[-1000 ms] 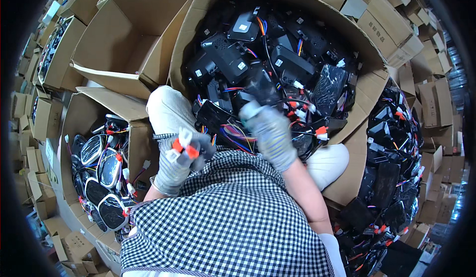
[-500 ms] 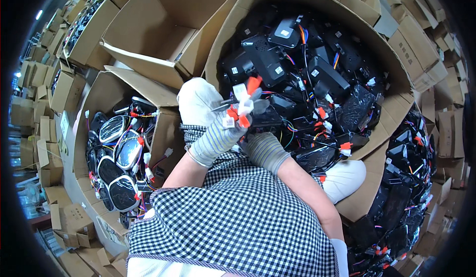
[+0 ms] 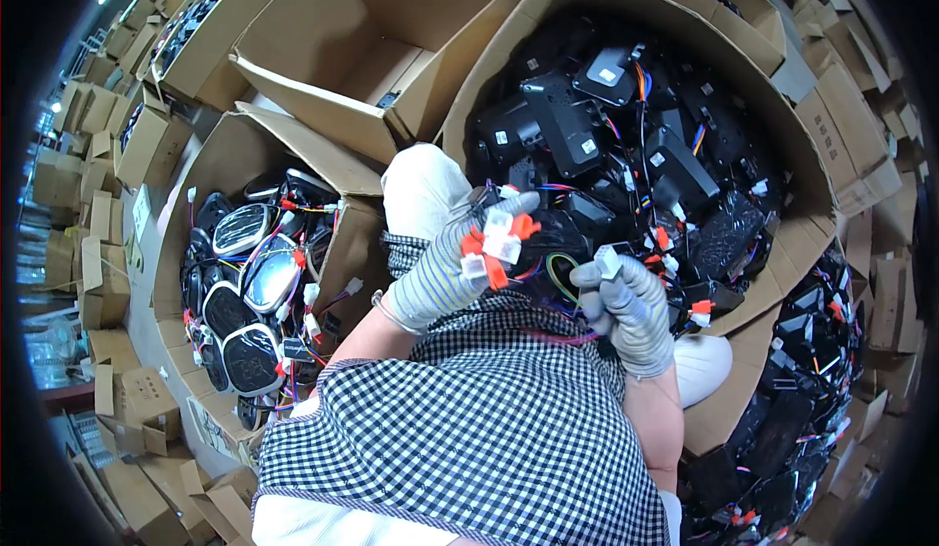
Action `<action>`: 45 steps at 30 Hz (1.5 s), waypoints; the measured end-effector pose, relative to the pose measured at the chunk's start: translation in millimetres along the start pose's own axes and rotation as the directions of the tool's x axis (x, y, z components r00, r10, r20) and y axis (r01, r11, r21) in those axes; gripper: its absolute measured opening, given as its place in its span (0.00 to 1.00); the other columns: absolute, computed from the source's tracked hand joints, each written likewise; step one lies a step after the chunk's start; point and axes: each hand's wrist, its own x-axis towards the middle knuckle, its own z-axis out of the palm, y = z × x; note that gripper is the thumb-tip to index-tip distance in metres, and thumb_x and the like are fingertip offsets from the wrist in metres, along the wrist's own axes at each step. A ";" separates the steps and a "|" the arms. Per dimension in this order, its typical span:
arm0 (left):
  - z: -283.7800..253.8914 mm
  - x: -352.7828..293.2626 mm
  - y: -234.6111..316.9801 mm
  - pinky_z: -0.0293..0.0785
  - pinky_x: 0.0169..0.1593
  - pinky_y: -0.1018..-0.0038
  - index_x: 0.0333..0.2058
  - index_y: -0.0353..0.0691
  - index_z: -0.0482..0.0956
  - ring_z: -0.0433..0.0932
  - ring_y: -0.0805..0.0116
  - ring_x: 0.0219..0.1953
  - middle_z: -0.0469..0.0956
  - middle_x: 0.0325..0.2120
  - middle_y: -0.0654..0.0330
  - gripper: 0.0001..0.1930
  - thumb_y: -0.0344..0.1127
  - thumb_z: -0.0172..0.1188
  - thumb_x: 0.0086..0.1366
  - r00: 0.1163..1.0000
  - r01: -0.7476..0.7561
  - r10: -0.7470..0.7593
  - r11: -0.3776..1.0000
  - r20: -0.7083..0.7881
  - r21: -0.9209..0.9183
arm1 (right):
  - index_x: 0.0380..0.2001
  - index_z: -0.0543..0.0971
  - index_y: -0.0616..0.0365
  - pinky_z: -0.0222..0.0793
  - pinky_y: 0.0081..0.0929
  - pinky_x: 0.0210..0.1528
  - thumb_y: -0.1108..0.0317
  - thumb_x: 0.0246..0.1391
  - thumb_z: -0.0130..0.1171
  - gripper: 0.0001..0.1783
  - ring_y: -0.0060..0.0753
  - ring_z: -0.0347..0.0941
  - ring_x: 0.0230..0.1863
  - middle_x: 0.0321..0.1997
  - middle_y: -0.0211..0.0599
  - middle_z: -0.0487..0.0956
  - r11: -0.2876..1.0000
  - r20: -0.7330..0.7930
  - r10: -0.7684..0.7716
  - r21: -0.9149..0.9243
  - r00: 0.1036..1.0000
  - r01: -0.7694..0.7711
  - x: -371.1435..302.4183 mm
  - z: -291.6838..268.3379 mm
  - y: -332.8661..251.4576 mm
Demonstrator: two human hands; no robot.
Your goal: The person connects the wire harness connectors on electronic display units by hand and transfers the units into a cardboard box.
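Observation:
My left hand [image 3: 442,270], in a grey striped glove, is closed on a bunch of white and red wire connectors [image 3: 502,241]. To its right, my gloved right hand [image 3: 634,313] pinches a white plug connector [image 3: 608,262] between thumb and fingers. Thin coloured wires [image 3: 562,277] run between the two hands, above my checked apron [image 3: 469,419]. Just beyond them stands a large cardboard box [image 3: 817,194] full of black plastic housings [image 3: 567,121] with wires and plugs. What the wires in my hands lead to is partly hidden.
At left, a cardboard box [image 3: 176,350] holds rounded black parts with silver rims [image 3: 252,358]. An open carton [image 3: 293,91] stands at the far side. More black wired parts [image 3: 792,390] are heaped at right. Stacked cartons [image 3: 841,121] line both sides.
My right hand has come out from beside the left and moved right, now showing a white plug connector in its fingers. The left hand's bunch of connectors has turned. The whole view has shifted slightly.

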 end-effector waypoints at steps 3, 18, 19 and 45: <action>8.8 2.6 -5.1 0.68 0.43 0.74 0.58 0.35 0.63 0.74 0.75 0.32 0.77 0.35 0.64 0.35 0.55 0.56 0.59 0.958 -0.286 0.271 0.883 0.093 0.372 | 0.34 0.80 0.65 0.47 0.12 0.18 0.50 0.54 0.57 0.24 0.09 0.57 0.16 0.17 0.22 0.70 0.998 0.019 -0.060 0.032 0.998 0.059 -1.3 14.8 -23.1; 15.7 -20.0 -17.4 0.64 0.25 0.61 0.23 0.39 0.71 0.71 0.47 0.23 0.72 0.18 0.51 0.19 0.51 0.55 0.56 0.776 -0.248 -0.199 0.776 0.598 0.579 | 0.33 0.83 0.49 0.71 0.33 0.31 0.54 0.52 0.53 0.15 0.41 0.77 0.29 0.29 0.36 0.81 0.213 0.475 0.393 -0.880 0.787 0.425 -1.9 -2.6 -38.7; 13.2 -26.1 -28.4 0.63 0.25 0.60 0.23 0.38 0.71 0.71 0.47 0.23 0.72 0.18 0.51 0.20 0.52 0.55 0.56 0.783 -0.261 -0.217 0.736 0.583 0.625 | 0.34 0.83 0.48 0.71 0.32 0.33 0.53 0.52 0.53 0.16 0.41 0.77 0.30 0.30 0.36 0.81 0.325 0.466 0.411 -0.878 0.784 0.352 0.2 -9.6 -29.5; 3.3 -30.5 -41.6 0.66 0.27 0.61 0.31 0.38 0.73 0.73 0.48 0.24 0.73 0.20 0.50 0.22 0.55 0.55 0.58 0.830 -0.019 -0.271 0.860 0.487 0.510 | 0.30 0.77 0.50 0.69 0.29 0.25 0.53 0.59 0.44 0.17 0.32 0.73 0.16 0.17 0.35 0.73 0.707 0.552 0.078 -0.618 0.830 0.344 6.3 -28.8 60.2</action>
